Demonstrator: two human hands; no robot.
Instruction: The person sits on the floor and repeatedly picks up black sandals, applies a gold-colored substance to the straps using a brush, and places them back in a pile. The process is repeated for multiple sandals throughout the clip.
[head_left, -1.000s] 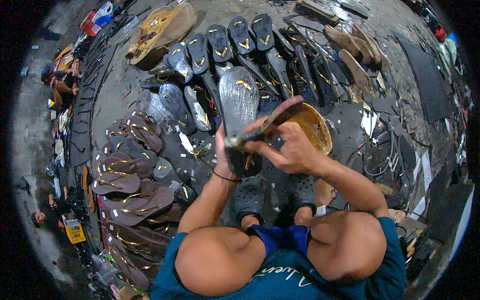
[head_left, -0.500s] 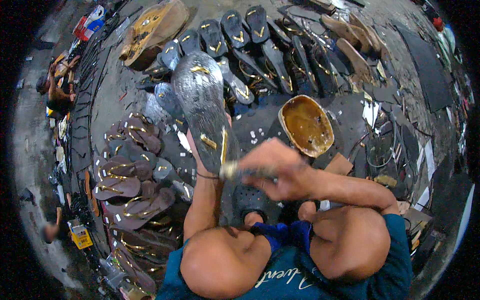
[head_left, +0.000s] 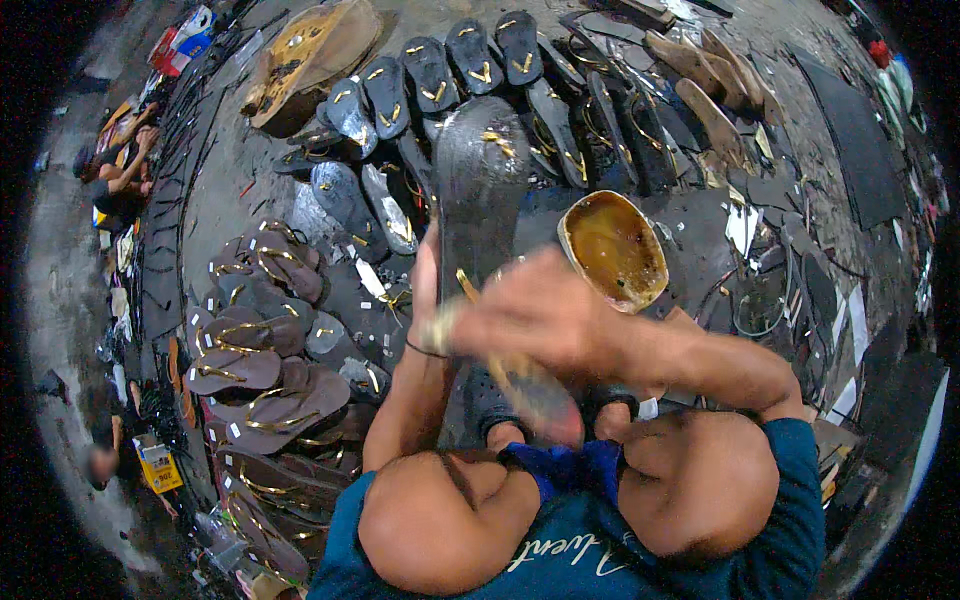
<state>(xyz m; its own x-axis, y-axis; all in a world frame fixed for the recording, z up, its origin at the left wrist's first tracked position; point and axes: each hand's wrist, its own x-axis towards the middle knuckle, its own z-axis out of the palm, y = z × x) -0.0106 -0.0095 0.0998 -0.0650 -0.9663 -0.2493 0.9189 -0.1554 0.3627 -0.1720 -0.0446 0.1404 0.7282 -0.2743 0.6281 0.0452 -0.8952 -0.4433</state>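
Left of the amber-filled tray (head_left: pixel 564 235), we are gripping a dark sole (head_left: pixel 478 190) in our left hand (head_left: pixel 426 285), while our right hand (head_left: pixel 545 312) is grasping a blurred brush-like tool (head_left: pixel 541 398). We are apparently coating the sole; the next stroke is calling for steady support and even spreading.

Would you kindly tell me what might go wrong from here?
The open bowl of amber liquid sits close to the blurred right hand, so a wide sweep might tip it. The tool has its pale end near the dark wristband and could smear it. Only the left hand seems to hold the black sole, so it might slip toward the sandals beyond.
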